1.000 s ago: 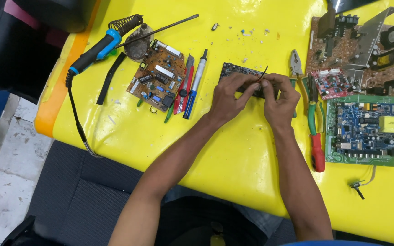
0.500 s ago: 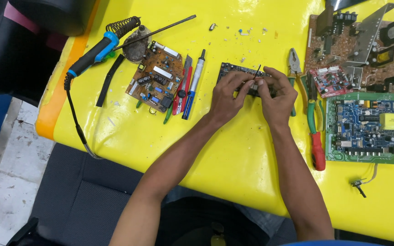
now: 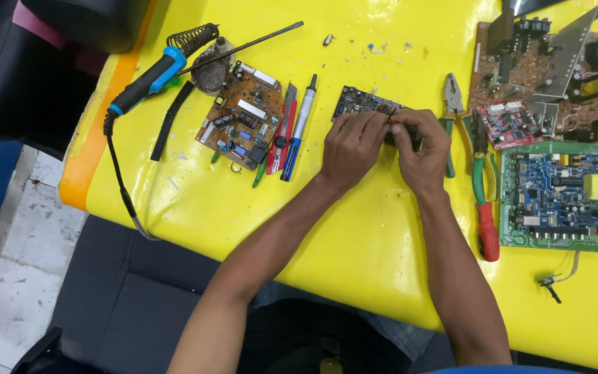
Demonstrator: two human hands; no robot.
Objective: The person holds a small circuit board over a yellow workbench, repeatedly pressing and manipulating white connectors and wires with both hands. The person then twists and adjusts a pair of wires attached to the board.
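Observation:
My left hand point(image 3: 351, 147) and my right hand point(image 3: 420, 147) meet over a small dark circuit board point(image 3: 354, 102) lying on the yellow table point(image 3: 354, 242). Both hands pinch a thin dark piece at the board's near right edge, fingertips almost touching. What the piece is stays hidden by my fingers. The board's right part is covered by my hands.
Left of my hands lie a brown circuit board point(image 3: 241, 118), a red tool point(image 3: 284, 131), a blue-tipped desoldering pump point(image 3: 300, 128) and a blue-handled soldering iron point(image 3: 153, 76). To the right are pliers point(image 3: 451, 111), red-handled cutters point(image 3: 484, 208), a green-blue board point(image 3: 562, 194) and a large brown board point(image 3: 548, 69).
My hands stay on the small dark board, fingers closing slightly tighter together. The view has shifted a little; the things on the table have not moved.

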